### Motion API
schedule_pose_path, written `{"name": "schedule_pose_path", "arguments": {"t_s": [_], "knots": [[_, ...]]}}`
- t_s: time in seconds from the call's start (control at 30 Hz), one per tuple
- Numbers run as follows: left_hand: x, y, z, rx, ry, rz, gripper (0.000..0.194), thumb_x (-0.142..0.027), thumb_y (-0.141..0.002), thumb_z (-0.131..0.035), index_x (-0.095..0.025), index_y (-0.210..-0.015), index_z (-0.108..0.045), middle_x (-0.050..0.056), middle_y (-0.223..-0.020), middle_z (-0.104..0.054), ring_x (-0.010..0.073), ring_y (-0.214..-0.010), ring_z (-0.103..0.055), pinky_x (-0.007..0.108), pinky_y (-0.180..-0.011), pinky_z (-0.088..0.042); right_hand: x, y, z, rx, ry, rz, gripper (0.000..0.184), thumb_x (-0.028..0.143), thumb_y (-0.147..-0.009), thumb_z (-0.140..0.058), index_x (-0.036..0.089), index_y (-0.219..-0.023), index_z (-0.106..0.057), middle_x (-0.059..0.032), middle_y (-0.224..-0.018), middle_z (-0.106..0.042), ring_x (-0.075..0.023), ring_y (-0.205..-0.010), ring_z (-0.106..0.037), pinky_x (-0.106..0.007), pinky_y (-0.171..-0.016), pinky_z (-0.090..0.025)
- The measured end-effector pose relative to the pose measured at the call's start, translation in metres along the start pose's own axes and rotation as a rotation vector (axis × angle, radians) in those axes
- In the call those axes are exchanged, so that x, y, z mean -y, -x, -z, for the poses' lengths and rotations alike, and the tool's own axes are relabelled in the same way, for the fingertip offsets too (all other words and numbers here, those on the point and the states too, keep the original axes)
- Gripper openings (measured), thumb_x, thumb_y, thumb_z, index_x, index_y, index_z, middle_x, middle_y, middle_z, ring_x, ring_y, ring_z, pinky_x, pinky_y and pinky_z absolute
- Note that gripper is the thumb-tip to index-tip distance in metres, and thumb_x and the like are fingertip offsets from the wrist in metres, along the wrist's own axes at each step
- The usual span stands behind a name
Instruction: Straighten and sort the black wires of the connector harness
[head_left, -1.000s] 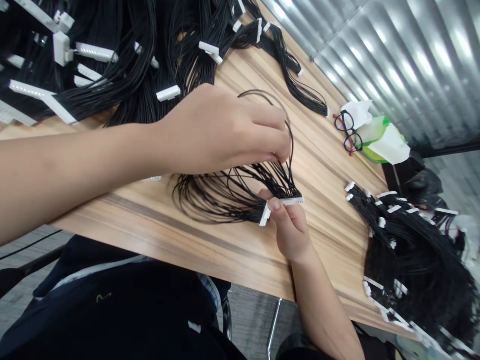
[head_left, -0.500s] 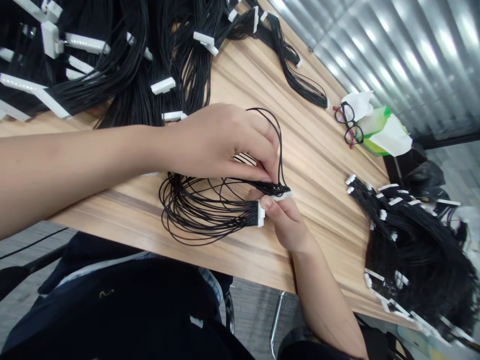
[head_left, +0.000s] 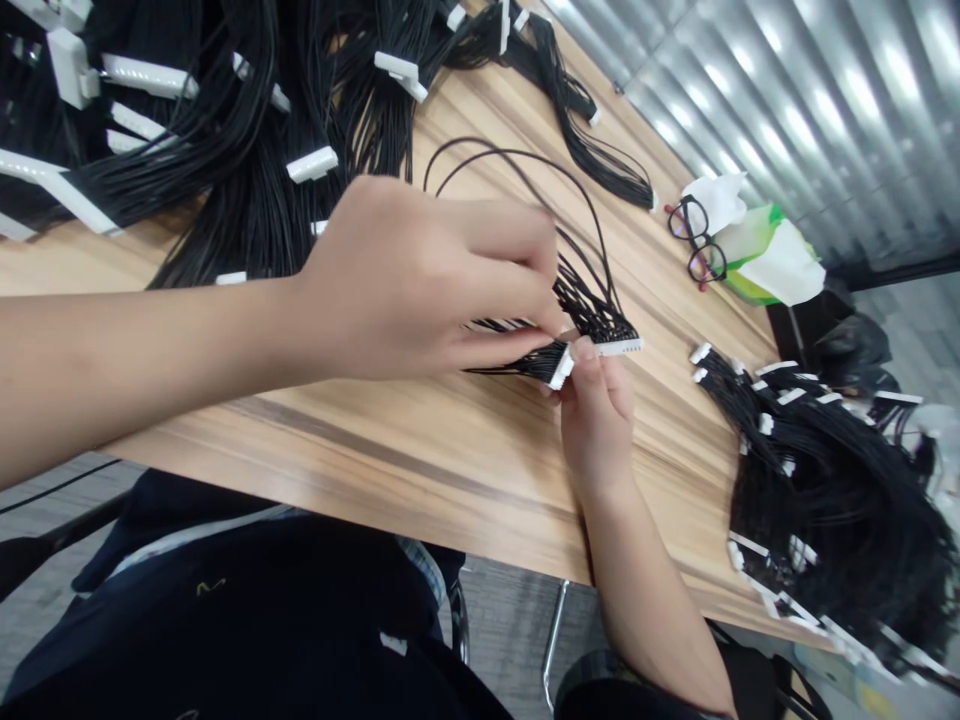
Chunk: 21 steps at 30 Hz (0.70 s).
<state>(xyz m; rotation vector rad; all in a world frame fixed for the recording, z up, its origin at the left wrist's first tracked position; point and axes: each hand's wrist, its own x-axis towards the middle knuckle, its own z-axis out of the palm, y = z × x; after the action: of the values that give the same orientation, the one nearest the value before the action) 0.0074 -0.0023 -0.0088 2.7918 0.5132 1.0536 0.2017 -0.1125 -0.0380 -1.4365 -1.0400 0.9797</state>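
Observation:
A wire harness of thin black wires [head_left: 581, 300] lies across my two hands, above the tabletop. Its long white connector [head_left: 619, 347] points to the right, and a smaller white connector [head_left: 561, 368] sits close to it. My right hand [head_left: 600, 410] is closed, thumb and fingers pinching the harness at the connectors. From the left, my left hand [head_left: 442, 280] reaches over with thumb and fingers pinched on the wires just behind the smaller connector. Part of the bundle is hidden under the left hand. Two wires loop up behind it.
A big pile of black harnesses [head_left: 247, 150] with white connectors covers the table's [head_left: 420, 470] far left. Another heap [head_left: 825, 480] lies at right. Glasses [head_left: 697, 240] and a green-and-white tissue pack [head_left: 772, 260] rest near the corrugated metal wall [head_left: 787, 90].
The smaller connector and its wires, hanging low in a loose loop before, are now drawn up beside the long connector. Both hands have shifted slightly; the left now grips the wires behind the smaller connector.

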Motion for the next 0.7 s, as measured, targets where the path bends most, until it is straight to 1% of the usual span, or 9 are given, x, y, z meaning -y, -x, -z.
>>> {"name": "schedule_pose_path", "arguments": {"t_s": [0.03, 0.1, 0.23, 0.3, 0.4, 0.47, 0.57, 0.63, 0.7], "knots": [[-0.002, 0.001, -0.001, -0.022, -0.031, -0.036, 0.024, -0.038, -0.103, -0.057, -0.032, -0.098, -0.079, -0.009, -0.089, -0.079, 0.006, -0.07, -0.067, 0.027, -0.048, -0.03, 0.001, 0.0, -0.001, -0.029, 0.008, 0.019, 0.044, 0.065, -0.088, -0.067, 0.024, -0.075, -0.06, 0.0042, -0.063, -0.051, -0.0107, -0.055, -0.044, -0.025, -0.047, -0.036], [-0.004, 0.003, -0.003, -0.055, -0.069, -0.08, 0.019, -0.031, -0.101, -0.061, -0.029, -0.091, -0.078, -0.01, -0.076, -0.077, 0.0061, -0.058, -0.061, 0.028, -0.046, -0.029, 0.002, 0.002, -0.003, -0.05, 0.015, 0.054, 0.041, 0.063, -0.089, -0.066, 0.024, -0.077, -0.062, 0.0041, -0.063, -0.051, -0.0107, -0.055, -0.045, -0.024, -0.047, -0.037], [-0.003, 0.006, -0.007, -0.075, -0.106, -0.105, 0.02, -0.028, -0.101, -0.06, -0.029, -0.091, -0.077, -0.009, -0.069, -0.074, 0.0078, -0.055, -0.058, 0.028, -0.048, -0.028, 0.002, 0.006, -0.005, -0.042, 0.023, 0.077, 0.04, 0.06, -0.093, -0.063, 0.024, -0.076, -0.061, 0.0036, -0.064, -0.052, -0.0108, -0.056, -0.046, -0.024, -0.048, -0.037], [-0.002, 0.006, -0.007, -0.097, -0.128, -0.135, 0.026, -0.025, -0.102, -0.055, -0.027, -0.088, -0.078, -0.008, -0.067, -0.071, 0.0073, -0.054, -0.053, 0.026, -0.05, -0.026, 0.001, 0.008, -0.005, -0.037, 0.021, 0.081, 0.039, 0.058, -0.094, -0.062, 0.024, -0.076, -0.062, 0.0031, -0.065, -0.054, -0.011, -0.057, -0.047, -0.024, -0.048, -0.038], [-0.001, 0.004, -0.005, -0.068, -0.144, -0.158, 0.037, -0.021, -0.104, -0.046, -0.026, -0.089, -0.079, -0.006, -0.065, -0.067, 0.006, -0.054, -0.048, 0.024, -0.054, -0.023, 0.0, 0.01, -0.006, -0.03, 0.0, 0.086, 0.035, 0.053, -0.096, -0.063, 0.024, -0.077, -0.065, 0.0033, -0.066, -0.055, -0.0106, -0.059, -0.048, -0.024, -0.049, -0.037], [-0.002, 0.003, -0.005, 0.005, -0.128, -0.123, 0.036, -0.023, -0.104, -0.046, -0.028, -0.091, -0.08, -0.006, -0.066, -0.068, 0.0072, -0.055, -0.051, 0.025, -0.053, -0.023, -0.001, 0.01, -0.006, -0.027, -0.008, 0.089, 0.034, 0.051, -0.097, -0.062, 0.024, -0.077, -0.065, 0.0036, -0.066, -0.054, -0.0101, -0.059, -0.048, -0.023, -0.049, -0.037], [-0.003, 0.003, -0.007, 0.123, -0.06, -0.007, 0.034, -0.031, -0.104, -0.048, -0.031, -0.091, -0.079, -0.005, -0.067, -0.072, 0.0097, -0.058, -0.059, 0.029, -0.052, -0.028, -0.003, 0.01, -0.006, -0.028, 0.037, 0.112, 0.036, 0.051, -0.099, -0.059, 0.023, -0.076, -0.061, 0.0037, -0.066, -0.053, -0.0102, -0.059, -0.047, -0.025, -0.05, -0.036], [-0.004, 0.003, -0.01, 0.148, 0.026, 0.061, 0.032, -0.035, -0.105, -0.048, -0.031, -0.095, -0.079, -0.006, -0.075, -0.076, 0.0105, -0.066, -0.066, 0.028, -0.056, -0.032, -0.005, 0.01, -0.005, -0.018, 0.1, 0.137, 0.038, 0.052, -0.1, -0.056, 0.023, -0.076, -0.06, 0.0034, -0.067, -0.053, -0.0104, -0.059, -0.047, -0.026, -0.052, -0.036], [-0.004, 0.003, -0.013, 0.178, 0.145, 0.151, 0.024, -0.034, -0.104, -0.054, -0.032, -0.099, -0.078, -0.008, -0.082, -0.078, 0.0099, -0.074, -0.07, 0.026, -0.059, -0.035, -0.008, 0.01, -0.003, 0.006, 0.167, 0.16, 0.039, 0.051, -0.102, -0.053, 0.023, -0.077, -0.06, 0.0033, -0.066, -0.054, -0.0105, -0.059, -0.047, -0.028, -0.054, -0.035]]}}
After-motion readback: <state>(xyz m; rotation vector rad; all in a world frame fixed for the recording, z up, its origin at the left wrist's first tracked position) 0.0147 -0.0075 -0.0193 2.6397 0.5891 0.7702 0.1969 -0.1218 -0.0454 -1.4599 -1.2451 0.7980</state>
